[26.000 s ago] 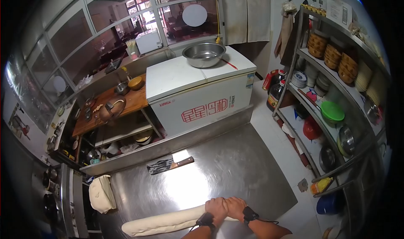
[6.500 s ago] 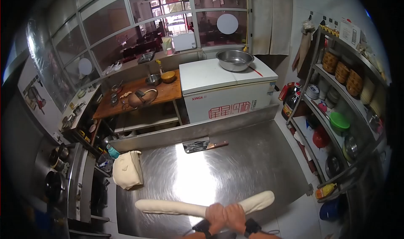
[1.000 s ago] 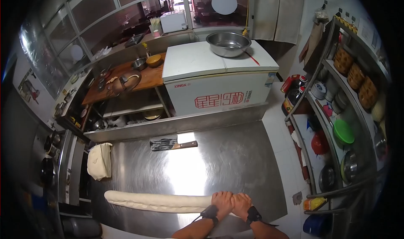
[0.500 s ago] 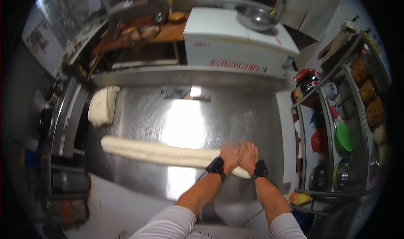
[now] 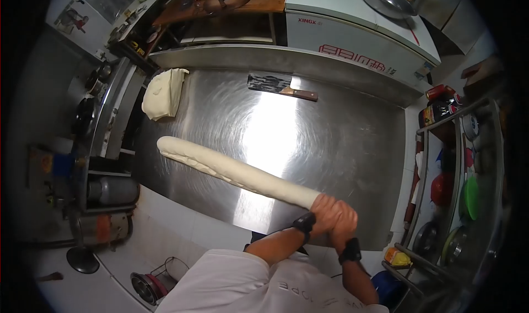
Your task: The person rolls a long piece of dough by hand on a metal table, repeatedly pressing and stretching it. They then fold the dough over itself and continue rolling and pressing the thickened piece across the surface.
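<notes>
A long, thick roll of pale dough (image 5: 237, 172) lies slantwise on the steel worktop, its far end to the left and a rough seam along its near side. At the roll's right end, my left hand (image 5: 325, 211) is closed around the dough. My right hand (image 5: 345, 218) is closed right beside it, touching the left, and the two hide the tip of the roll. Both wrists wear black bands. A folded slab of dough (image 5: 164, 95) sits at the worktop's back left. Toward the back lies a cleaver (image 5: 284, 87) with a wooden handle.
The steel worktop (image 5: 352, 136) has a raised back edge. Behind it stand a white chest freezer (image 5: 358, 43) with a metal bowl (image 5: 388, 0) on top and a wooden table (image 5: 220, 7). A rack with bowls (image 5: 468, 197) is at the right, a metal shelf unit (image 5: 107, 158) at the left.
My hands have gone from pressing on the roll to gripping its right end, nearer my body. The roll now slants more toward me. The view has tilted downward.
</notes>
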Tool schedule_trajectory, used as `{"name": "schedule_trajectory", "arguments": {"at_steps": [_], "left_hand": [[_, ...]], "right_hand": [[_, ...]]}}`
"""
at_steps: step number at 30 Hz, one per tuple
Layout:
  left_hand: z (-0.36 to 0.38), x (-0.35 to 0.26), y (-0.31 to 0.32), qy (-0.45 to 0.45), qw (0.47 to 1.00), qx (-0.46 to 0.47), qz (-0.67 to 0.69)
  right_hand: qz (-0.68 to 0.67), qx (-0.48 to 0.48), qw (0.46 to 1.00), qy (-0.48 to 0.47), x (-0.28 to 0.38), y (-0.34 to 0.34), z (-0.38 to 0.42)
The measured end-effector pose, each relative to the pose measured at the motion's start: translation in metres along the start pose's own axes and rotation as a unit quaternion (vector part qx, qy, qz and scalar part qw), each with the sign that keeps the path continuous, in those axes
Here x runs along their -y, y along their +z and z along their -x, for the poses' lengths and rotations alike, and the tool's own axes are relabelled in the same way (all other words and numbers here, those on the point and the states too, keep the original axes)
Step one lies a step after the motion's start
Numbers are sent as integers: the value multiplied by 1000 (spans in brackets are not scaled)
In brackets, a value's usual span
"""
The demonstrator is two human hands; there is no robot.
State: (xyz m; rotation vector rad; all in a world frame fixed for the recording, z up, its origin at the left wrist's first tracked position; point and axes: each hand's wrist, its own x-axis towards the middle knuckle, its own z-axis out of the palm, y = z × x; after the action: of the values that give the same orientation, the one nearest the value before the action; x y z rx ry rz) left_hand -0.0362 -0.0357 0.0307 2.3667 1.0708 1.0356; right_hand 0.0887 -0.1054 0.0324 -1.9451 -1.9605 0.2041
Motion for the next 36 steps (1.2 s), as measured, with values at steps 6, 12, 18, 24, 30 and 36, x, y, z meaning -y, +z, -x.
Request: {"name": "schedule_trajectory", "arguments": {"at_steps": [6,12,18,24,30,36], "left_hand": [[-78,19,42,-104,991,82,-19],[-118,31,78,-164,981,98,-35],[-108,25,84,-163,986,16,-36],[-34,-16,7,30,997,66,3],[13,-20,24,43,997,-34,53],[-65,-11,63,-51,997,51,-41]], "right_hand": [[-56,10,997,55,-44,0,-65],[-86,21,993,73,-69,-10,-109],[45,53,996,50,-85,-7,-117],[-7,84,996,-43,-21,-32,-2],[-35,21,999,-23,-24,2,44],[-20,55,998,31,-66,-14,-34]]}}
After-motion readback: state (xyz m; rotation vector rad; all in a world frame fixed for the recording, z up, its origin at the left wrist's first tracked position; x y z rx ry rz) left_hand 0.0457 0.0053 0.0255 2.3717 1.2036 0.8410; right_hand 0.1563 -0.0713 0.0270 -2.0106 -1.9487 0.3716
